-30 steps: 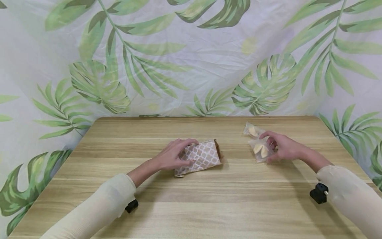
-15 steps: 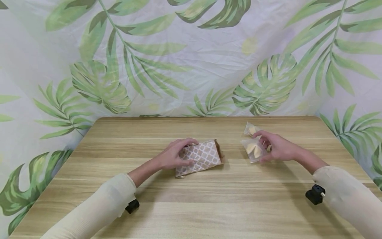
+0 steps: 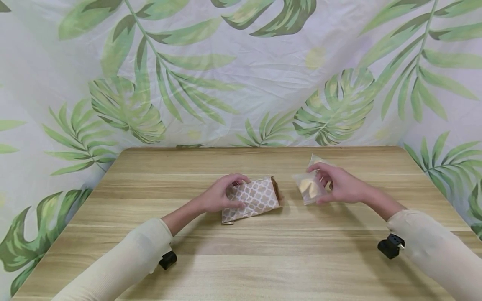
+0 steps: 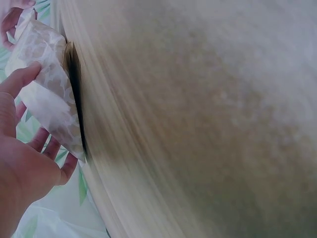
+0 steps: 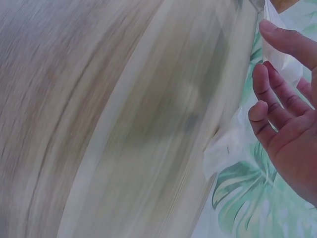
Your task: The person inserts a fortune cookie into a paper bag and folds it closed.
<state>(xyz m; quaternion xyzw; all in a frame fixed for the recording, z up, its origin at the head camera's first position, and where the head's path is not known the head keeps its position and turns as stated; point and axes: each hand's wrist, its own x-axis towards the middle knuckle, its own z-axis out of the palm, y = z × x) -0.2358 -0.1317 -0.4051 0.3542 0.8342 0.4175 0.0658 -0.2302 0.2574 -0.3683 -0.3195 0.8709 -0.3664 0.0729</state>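
Two hands, two packets — mid-table.
Left hand (image 3: 220, 196) grips the patterned paper bag (image 3: 253, 199) lying on the wooden table (image 3: 263, 259); right hand (image 3: 339, 186) pinches a clear cookie packet (image 3: 306, 188) lifted just beside the bag's open end — wide bare wood toward the near edge.

Head cam looks forward and down over my whole table (image 3: 263, 251), backdrop at 12 o'clock. Both wrist cams sit super close, skimming the wood; left one shares the patterned bag (image 4: 47, 94) with the head view.
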